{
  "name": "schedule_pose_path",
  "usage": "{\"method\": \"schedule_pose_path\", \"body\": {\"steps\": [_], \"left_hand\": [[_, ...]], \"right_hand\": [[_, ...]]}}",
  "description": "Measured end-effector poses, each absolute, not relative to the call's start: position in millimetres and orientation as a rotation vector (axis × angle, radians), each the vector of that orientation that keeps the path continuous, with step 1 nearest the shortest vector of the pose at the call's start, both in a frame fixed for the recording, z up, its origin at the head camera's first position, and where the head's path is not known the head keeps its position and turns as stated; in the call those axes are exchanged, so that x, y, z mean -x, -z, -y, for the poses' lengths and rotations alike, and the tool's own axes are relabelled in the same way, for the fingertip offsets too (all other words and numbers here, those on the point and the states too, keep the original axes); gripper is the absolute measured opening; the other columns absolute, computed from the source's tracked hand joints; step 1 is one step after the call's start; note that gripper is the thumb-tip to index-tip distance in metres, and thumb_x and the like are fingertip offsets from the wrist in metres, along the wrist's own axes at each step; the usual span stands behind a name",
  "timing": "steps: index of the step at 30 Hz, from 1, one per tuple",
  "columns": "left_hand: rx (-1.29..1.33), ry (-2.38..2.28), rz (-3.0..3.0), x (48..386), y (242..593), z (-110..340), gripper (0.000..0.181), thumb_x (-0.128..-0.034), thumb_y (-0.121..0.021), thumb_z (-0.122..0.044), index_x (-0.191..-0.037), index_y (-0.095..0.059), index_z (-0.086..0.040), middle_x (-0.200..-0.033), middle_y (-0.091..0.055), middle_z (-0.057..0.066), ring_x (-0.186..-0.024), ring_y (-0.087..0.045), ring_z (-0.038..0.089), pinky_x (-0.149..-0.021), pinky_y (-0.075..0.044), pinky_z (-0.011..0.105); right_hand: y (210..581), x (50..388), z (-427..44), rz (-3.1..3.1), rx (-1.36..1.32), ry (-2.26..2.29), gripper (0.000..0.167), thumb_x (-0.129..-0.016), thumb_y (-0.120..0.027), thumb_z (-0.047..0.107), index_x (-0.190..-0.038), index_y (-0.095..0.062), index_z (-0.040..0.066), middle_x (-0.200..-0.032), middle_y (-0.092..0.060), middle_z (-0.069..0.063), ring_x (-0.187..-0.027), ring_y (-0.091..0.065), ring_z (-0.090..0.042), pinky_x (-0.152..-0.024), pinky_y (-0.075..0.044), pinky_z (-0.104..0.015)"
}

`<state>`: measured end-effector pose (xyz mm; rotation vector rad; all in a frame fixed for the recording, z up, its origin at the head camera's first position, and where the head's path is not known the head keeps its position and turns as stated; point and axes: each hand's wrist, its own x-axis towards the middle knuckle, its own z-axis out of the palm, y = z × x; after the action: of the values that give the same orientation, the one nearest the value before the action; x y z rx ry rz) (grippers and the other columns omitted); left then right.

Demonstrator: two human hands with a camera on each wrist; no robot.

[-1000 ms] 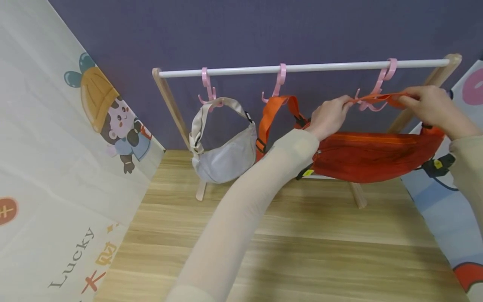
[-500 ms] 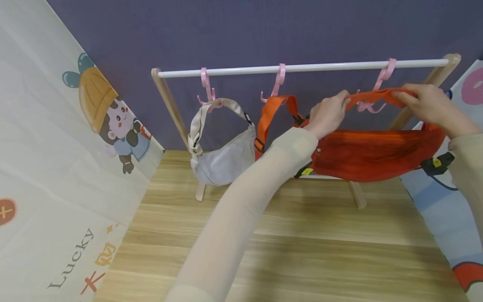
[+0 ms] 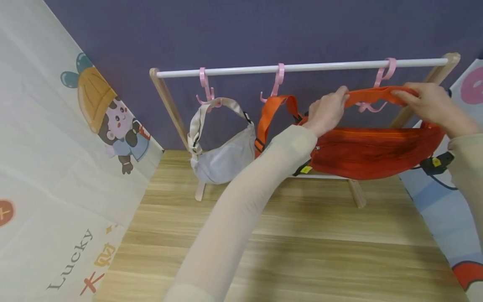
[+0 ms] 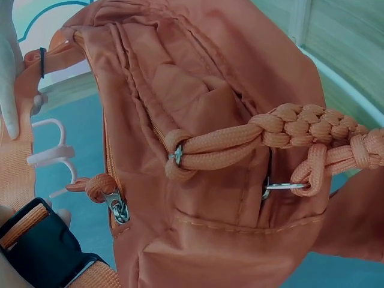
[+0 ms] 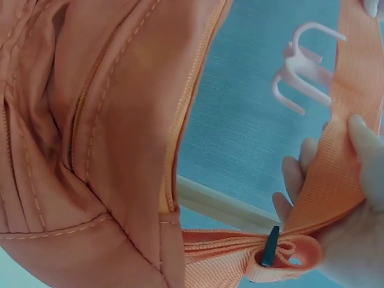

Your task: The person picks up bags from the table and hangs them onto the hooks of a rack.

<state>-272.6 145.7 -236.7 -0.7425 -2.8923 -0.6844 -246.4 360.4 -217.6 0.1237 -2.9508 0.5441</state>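
Observation:
My left hand [image 3: 326,112] and right hand [image 3: 434,104] each grip the wide orange strap [image 3: 371,96] of a red-orange waist bag [image 3: 371,153]. Between them the strap spans in front of the right-hand pink hook [image 3: 385,74], partly covering it. Below, the bag hangs roughly level, its zipper side up. A braided cord zipper pull [image 4: 300,126] and black buckle [image 4: 45,246] appear in the left wrist view. The right wrist view has my right thumb on the strap, with the pronged pink hook [image 5: 300,69] beside it.
A grey-white bag [image 3: 226,161] hangs from the left pink hook [image 3: 205,82]. An orange bag strap [image 3: 268,119] loops at the middle hook [image 3: 278,77]; my left arm hides most of that bag. The white rail [image 3: 332,66] belongs to a wooden-legged rack on a wood-patterned surface [image 3: 302,260].
The strap between my hands has turned its flat face toward the head camera and risen slightly. The bag is a little higher; both hands keep their hold.

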Motion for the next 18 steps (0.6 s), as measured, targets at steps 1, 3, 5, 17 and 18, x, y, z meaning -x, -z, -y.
{"method": "schedule_pose_path", "body": {"steps": [1,3,5,17,18], "left_hand": [[0.738,0.679,2.899,273.0,236.5,-146.1,0.031,-0.0956,-0.024,-0.036,-0.12,-0.042,-0.029,-0.075,-0.05,-0.007,-0.061,-0.045,0.008,-0.051,-0.034,0.02],[0.729,0.668,2.908,273.8,236.1,-146.8,0.032,-0.0956,-0.024,-0.035,-0.122,-0.041,-0.03,-0.076,-0.051,-0.007,-0.061,-0.045,0.008,-0.05,-0.034,0.02],[0.719,0.661,2.916,274.5,236.2,-146.8,0.032,-0.0956,-0.024,-0.035,-0.124,-0.04,-0.031,-0.077,-0.051,-0.007,-0.061,-0.045,0.008,-0.05,-0.034,0.02],[0.706,0.663,2.934,276.6,239.9,-149.0,0.03,-0.0958,-0.024,-0.035,-0.12,-0.041,-0.031,-0.078,-0.052,-0.007,-0.066,-0.047,0.008,-0.054,-0.036,0.022],[0.706,0.665,2.932,276.9,240.5,-149.1,0.03,-0.0958,-0.024,-0.035,-0.119,-0.042,-0.031,-0.078,-0.052,-0.007,-0.066,-0.047,0.008,-0.055,-0.036,0.022]], "right_hand": [[217.8,246.3,-360.1,2.951,-0.117,-0.548,0.045,-0.094,-0.036,0.036,-0.095,-0.05,-0.006,-0.068,-0.046,-0.017,-0.056,-0.038,-0.027,-0.045,-0.031,-0.031],[218.2,245.8,-359.1,2.947,-0.104,-0.548,0.045,-0.093,-0.036,0.038,-0.095,-0.05,-0.006,-0.068,-0.045,-0.017,-0.056,-0.039,-0.027,-0.043,-0.032,-0.031],[218.8,246.2,-357.8,2.933,-0.103,-0.553,0.045,-0.094,-0.036,0.038,-0.095,-0.05,-0.005,-0.069,-0.045,-0.018,-0.056,-0.041,-0.028,-0.041,-0.033,-0.031],[223.0,249.0,-356.7,2.841,-0.175,-0.498,0.031,-0.096,-0.036,0.024,-0.095,-0.048,-0.005,-0.082,-0.047,-0.027,-0.068,-0.041,-0.036,-0.052,-0.031,-0.036],[223.4,249.3,-356.5,2.836,-0.185,-0.482,0.03,-0.096,-0.036,0.022,-0.095,-0.048,-0.005,-0.081,-0.047,-0.027,-0.067,-0.041,-0.036,-0.053,-0.031,-0.037]]}}
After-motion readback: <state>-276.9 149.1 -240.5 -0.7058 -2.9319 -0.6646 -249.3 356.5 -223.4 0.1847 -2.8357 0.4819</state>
